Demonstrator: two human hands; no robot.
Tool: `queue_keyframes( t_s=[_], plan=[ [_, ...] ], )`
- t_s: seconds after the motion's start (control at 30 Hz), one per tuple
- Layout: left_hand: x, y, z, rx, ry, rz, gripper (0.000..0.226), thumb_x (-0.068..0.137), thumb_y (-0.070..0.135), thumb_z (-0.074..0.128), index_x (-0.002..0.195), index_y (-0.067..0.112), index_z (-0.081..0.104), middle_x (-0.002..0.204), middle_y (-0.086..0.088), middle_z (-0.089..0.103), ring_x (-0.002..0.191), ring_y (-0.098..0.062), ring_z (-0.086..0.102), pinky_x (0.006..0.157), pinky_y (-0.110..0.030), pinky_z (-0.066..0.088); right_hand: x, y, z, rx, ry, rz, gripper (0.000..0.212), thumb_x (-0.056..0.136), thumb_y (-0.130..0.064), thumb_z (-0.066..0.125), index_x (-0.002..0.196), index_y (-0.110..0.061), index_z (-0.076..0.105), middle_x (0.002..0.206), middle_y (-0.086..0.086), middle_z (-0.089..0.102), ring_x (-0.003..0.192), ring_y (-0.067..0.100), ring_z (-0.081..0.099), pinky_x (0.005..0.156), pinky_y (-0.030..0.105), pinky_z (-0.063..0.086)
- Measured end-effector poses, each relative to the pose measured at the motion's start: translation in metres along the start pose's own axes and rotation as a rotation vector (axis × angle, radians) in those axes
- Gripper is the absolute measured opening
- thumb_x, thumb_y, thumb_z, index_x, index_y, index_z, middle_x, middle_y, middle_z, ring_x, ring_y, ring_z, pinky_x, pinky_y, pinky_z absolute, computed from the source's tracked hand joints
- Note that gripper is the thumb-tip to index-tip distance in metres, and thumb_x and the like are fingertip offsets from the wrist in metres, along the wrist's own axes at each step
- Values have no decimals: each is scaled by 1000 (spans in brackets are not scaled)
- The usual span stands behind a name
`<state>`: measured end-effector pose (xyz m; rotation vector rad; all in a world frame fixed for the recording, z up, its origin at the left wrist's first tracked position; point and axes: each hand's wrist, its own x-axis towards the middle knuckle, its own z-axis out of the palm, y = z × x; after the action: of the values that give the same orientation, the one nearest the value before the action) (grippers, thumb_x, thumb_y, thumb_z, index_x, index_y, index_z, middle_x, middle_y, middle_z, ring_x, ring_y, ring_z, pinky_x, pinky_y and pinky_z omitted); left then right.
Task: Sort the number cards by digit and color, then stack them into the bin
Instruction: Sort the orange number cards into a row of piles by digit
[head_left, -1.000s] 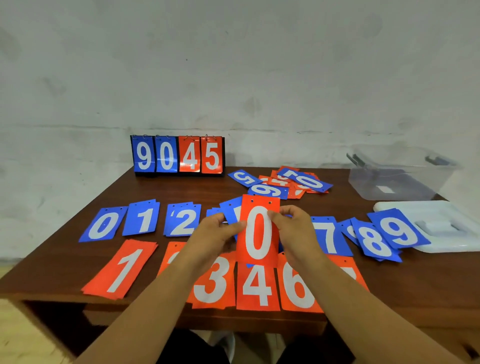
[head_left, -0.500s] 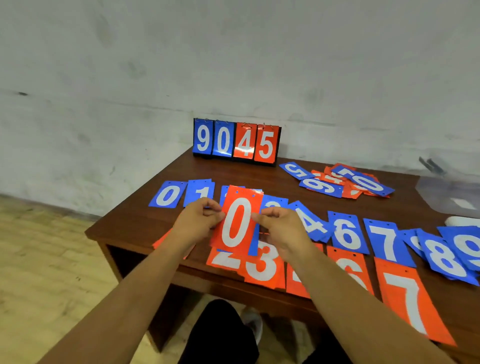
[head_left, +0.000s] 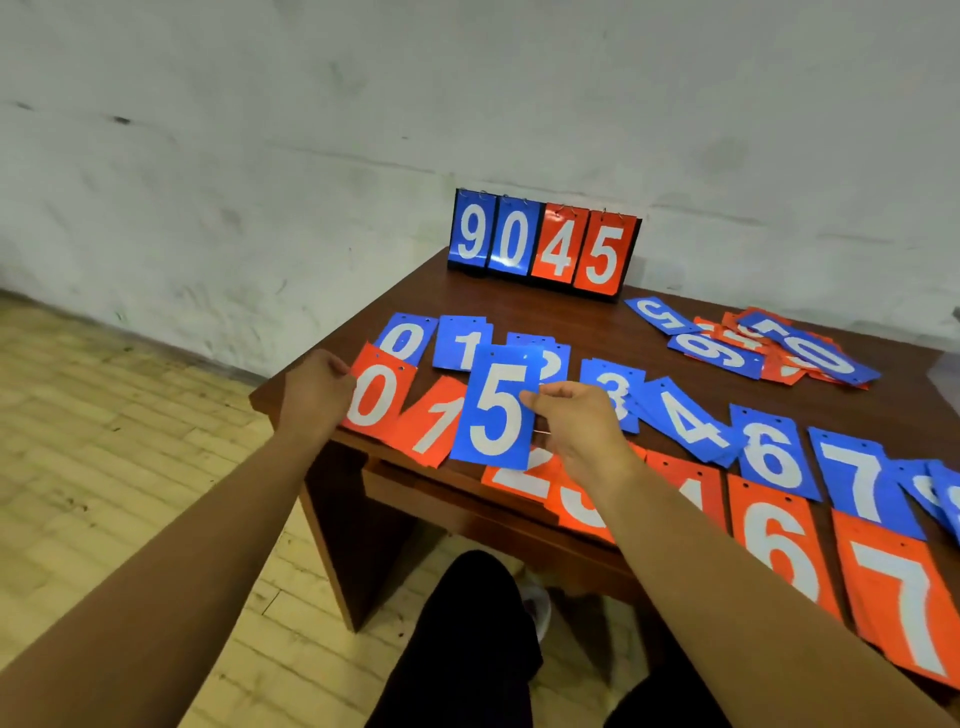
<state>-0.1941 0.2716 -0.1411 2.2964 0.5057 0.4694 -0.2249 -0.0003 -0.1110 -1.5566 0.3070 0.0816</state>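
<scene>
Blue 5 card (head_left: 496, 410) pinched in right hand (head_left: 584, 423) fingers, left hand (head_left: 314, 395) seemingly gripping edge of orange 0 card (head_left: 378, 400)

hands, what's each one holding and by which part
Left hand: red 0 card, by its left edge. Right hand: blue 5 card, by its right edge.

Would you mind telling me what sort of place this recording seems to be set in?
Probably a plain spare room or workspace: a scuffed white wall, a worn wood-pattern floor, and a single brown table with a flip scoreboard.
</scene>
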Motion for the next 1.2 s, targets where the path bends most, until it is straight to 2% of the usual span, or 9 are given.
queue_keyframes(
  t_s=[0.2, 0.3, 0.37, 0.5, 0.57, 0.77, 0.9, 1.07, 1.2],
  plan=[
    [-2, -8, 7, 285, 82, 66, 25, 90, 32, 64, 104, 12, 68, 105, -9, 71, 97, -26, 65, 85, -39, 52, -3, 0, 5, -51, 21, -9, 22, 83, -23, 76, 92, -14, 59, 99, 7, 73, 89, 21, 73, 75, 40, 61],
    [-6, -2, 9, 348, 158, 125, 29, 91, 37, 62, 106, 13, 68, 113, -10, 66, 106, -27, 58, 90, -39, 50, -5, -2, 5, -60, 22, -14, 23, 82, -24, 76, 93, -13, 59, 99, 6, 73, 87, 19, 73, 73, 38, 62],
    [-16, 12, 10, 191, 100, 178, 31, 93, 39, 61, 111, 14, 65, 114, -6, 63, 108, -20, 57, 86, -33, 50, -8, -4, 5, -46, 8, -12, 24, 82, -24, 76, 94, -12, 59, 97, 6, 74, 87, 18, 73, 73, 38, 62],
    [-51, 57, 8, -336, -358, 124, 27, 94, 42, 59, 103, 18, 66, 98, 6, 70, 86, -9, 69, 70, -25, 56, -14, -6, 5, 16, -27, -14, 27, 82, -23, 76, 98, -8, 61, 96, 6, 74, 87, 19, 74, 76, 40, 61],
    [-66, 70, 14, -460, -516, 54, 21, 92, 37, 65, 102, 18, 65, 101, 6, 70, 88, -10, 69, 67, -25, 59, -18, -8, 2, 53, -37, -25, 24, 83, -20, 75, 97, -6, 62, 94, 6, 75, 85, 19, 74, 74, 39, 61],
    [-90, 86, 39, -626, -557, -80, 19, 88, 29, 70, 104, 20, 63, 101, 9, 69, 91, -8, 67, 66, -24, 58, -28, -14, -30, 32, -57, -78, 17, 89, -19, 69, 98, -5, 67, 93, 10, 76, 86, 22, 74, 78, 39, 60],
    [-103, 101, 50, -637, -571, -32, 20, 89, 28, 71, 104, 18, 63, 107, 4, 68, 96, -11, 67, 63, -22, 58, -28, -13, -61, -48, -12, -64, 15, 88, -19, 71, 96, -7, 67, 94, 11, 75, 86, 23, 74, 79, 42, 60],
    [-119, 141, 73, -647, -635, 57, 9, 89, 20, 70, 91, 20, 62, 102, -2, 70, 96, -15, 68, 74, -32, 60, -32, -15, -109, -55, 98, -39, 14, 87, -15, 71, 97, -6, 67, 92, 12, 73, 82, 24, 72, 68, 34, 61],
    [-141, 181, 103, -631, -708, 162, 12, 89, 14, 69, 87, 20, 60, 97, -7, 71, 91, -20, 70, 74, -36, 59, -30, -12, -157, -30, 212, -24, 8, 86, -15, 72, 91, -9, 68, 87, 10, 73, 73, 19, 70, 60, 31, 55]
  ],
)
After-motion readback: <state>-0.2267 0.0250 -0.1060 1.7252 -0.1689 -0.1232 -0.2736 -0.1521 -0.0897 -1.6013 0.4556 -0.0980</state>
